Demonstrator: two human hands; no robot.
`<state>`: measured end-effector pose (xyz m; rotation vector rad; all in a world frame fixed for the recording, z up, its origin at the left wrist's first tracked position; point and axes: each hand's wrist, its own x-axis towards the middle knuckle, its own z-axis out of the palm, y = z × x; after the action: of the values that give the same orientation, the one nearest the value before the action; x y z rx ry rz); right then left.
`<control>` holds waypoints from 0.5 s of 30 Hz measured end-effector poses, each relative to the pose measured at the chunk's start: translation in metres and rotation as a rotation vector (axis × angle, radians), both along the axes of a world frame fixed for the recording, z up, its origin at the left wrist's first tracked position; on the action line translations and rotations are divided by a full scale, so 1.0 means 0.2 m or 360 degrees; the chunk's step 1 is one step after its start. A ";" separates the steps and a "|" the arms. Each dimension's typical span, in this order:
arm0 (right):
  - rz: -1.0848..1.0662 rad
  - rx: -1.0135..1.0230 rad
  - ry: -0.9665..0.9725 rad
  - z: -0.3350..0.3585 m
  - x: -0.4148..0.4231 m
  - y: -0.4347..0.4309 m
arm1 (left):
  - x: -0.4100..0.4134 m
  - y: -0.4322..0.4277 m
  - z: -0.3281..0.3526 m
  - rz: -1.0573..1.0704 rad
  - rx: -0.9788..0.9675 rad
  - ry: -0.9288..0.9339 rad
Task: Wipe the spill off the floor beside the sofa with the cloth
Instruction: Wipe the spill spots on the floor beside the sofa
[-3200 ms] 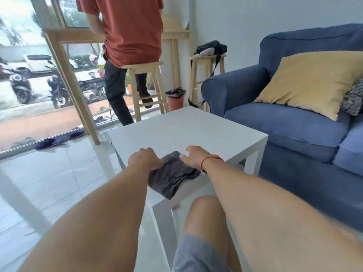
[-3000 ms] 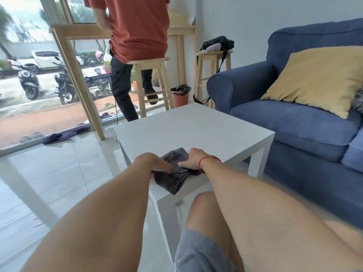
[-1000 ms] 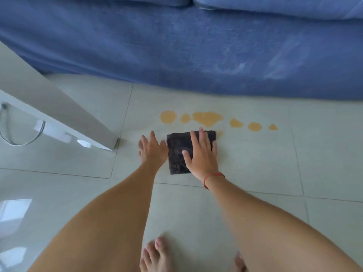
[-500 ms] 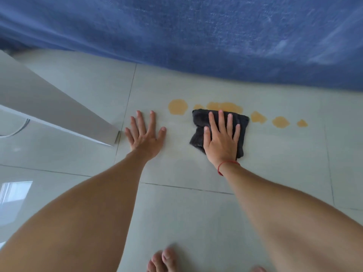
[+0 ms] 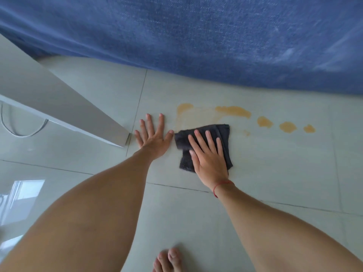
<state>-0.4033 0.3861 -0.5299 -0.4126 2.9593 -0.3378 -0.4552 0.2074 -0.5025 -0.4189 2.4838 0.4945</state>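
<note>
A folded dark grey cloth [image 5: 223, 134] lies on the pale floor tiles. My right hand [image 5: 209, 156] presses flat on it, fingers spread. My left hand [image 5: 153, 136] rests palm-down on the bare tile just left of the cloth, its thumb tip close to the cloth's corner. An orange spill [image 5: 233, 111] runs in a row of blotches just beyond the cloth, with separate drops [image 5: 287, 127] further right and a smeared, paler streak [image 5: 183, 108] at the left end. The blue sofa [image 5: 196, 36] front rises right behind the spill.
A white table leg [image 5: 78, 112] slants down to the floor just left of my left hand. A grey cable [image 5: 23, 134] loops on the tiles beneath the table. My bare toes [image 5: 169, 260] show at the bottom edge.
My right hand has dragged the cloth back and to the left, off the middle blotches, leaving a faint orange smear. My left hand stays planted on the tile.
</note>
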 end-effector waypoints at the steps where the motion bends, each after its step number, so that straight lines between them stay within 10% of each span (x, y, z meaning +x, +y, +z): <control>1: 0.0015 0.0018 -0.0016 0.00 0.03 0.08 | 0.00 0.00 0.01 0.0001 0.0017 -0.0017; 15: -0.0798 -0.0067 -0.0060 -0.01 -0.36 -0.10 | 0.00 -0.01 -0.02 -0.0020 -0.0001 0.0003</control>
<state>-0.4746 0.3651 -0.5320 0.3398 2.9832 -0.4509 -0.4547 0.2062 -0.5065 -0.4031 2.4872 0.4895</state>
